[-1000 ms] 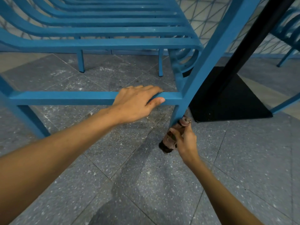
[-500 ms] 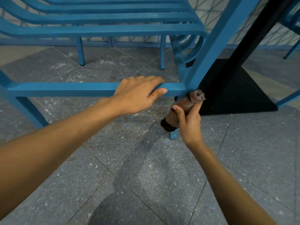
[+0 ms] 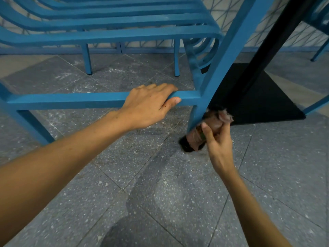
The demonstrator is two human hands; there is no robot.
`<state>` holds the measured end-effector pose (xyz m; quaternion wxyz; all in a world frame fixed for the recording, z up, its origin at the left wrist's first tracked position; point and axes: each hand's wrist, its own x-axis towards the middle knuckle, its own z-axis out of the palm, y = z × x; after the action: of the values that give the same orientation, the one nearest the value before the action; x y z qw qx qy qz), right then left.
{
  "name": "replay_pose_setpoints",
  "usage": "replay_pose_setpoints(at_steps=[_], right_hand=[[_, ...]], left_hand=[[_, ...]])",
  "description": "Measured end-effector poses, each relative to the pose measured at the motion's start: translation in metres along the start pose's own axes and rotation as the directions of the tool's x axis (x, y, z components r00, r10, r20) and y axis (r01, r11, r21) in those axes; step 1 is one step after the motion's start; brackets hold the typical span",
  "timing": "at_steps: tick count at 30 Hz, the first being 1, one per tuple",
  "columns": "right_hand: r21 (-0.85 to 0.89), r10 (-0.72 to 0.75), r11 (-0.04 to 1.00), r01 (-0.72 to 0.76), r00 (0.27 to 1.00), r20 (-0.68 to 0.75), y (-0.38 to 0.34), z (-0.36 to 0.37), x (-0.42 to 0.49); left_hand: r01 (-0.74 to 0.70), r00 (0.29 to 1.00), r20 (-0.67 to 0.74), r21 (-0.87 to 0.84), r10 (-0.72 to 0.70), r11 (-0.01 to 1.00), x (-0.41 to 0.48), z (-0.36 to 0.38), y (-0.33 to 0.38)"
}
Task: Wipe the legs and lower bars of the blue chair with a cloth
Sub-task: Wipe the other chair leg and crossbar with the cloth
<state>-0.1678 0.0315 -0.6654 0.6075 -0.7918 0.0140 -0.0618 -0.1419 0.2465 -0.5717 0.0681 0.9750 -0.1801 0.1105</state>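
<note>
Right hand (image 3: 218,139) curls tight round the brown cloth (image 3: 212,121), wrapping it about the blue chair's front leg (image 3: 195,118) just under the joint, close to the floor (image 3: 160,193). Left hand (image 3: 149,106) grips the lower bar (image 3: 71,100), steadying. The leg rises steeply from the grip, so the wipe should follow that line; the right hand is nearer.

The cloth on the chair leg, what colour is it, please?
The cloth is brownish pink; head view.

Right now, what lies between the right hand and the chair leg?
The head view shows a brownish cloth, gripped by the right hand against the blue leg.
</note>
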Motion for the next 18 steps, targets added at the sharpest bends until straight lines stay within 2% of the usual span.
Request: replay_pose_setpoints(at_steps=[3, 6, 8, 11, 15, 16, 18], right_hand=[[-0.077, -0.095, 0.992, 0.097, 0.995, 0.027, -0.015, 0.027, -0.001], [-0.033, -0.125, 0.992, 0.126, 0.992, 0.02, -0.003, 0.047, 0.002], [-0.058, -0.098, 0.993, 0.101, 0.994, 0.051, 0.012, 0.049, 0.0], [-0.111, 0.028, 0.994, -0.016, 0.994, 0.11, 0.028, 0.048, -0.003], [-0.187, 0.059, 0.982, -0.039, 0.993, 0.106, 0.039, 0.049, -0.002], [-0.208, 0.062, 0.977, -0.039, 0.993, 0.102, 0.038, 0.048, -0.003], [-0.27, 0.08, 0.961, -0.054, 0.993, 0.087, 0.034, 0.045, -0.004]], left_hand=[[-0.008, 1.0, -0.009, 0.005, 0.008, 1.0, 0.001, 0.0, 0.0], [-0.016, 1.0, -0.027, 0.01, 0.016, 1.0, 0.001, 0.003, -0.001], [-0.022, 0.999, -0.045, 0.008, 0.023, 1.0, 0.001, 0.004, -0.002], [-0.034, 0.998, -0.057, 0.018, 0.035, 0.999, 0.0, 0.003, -0.001], [-0.008, 0.996, -0.086, 0.015, 0.009, 1.0, -0.001, 0.004, 0.001], [-0.037, 0.991, -0.13, 0.06, 0.045, 0.998, -0.004, 0.007, 0.0], [-0.173, 0.961, -0.179, 0.193, 0.209, 0.966, -0.019, 0.017, 0.003]])
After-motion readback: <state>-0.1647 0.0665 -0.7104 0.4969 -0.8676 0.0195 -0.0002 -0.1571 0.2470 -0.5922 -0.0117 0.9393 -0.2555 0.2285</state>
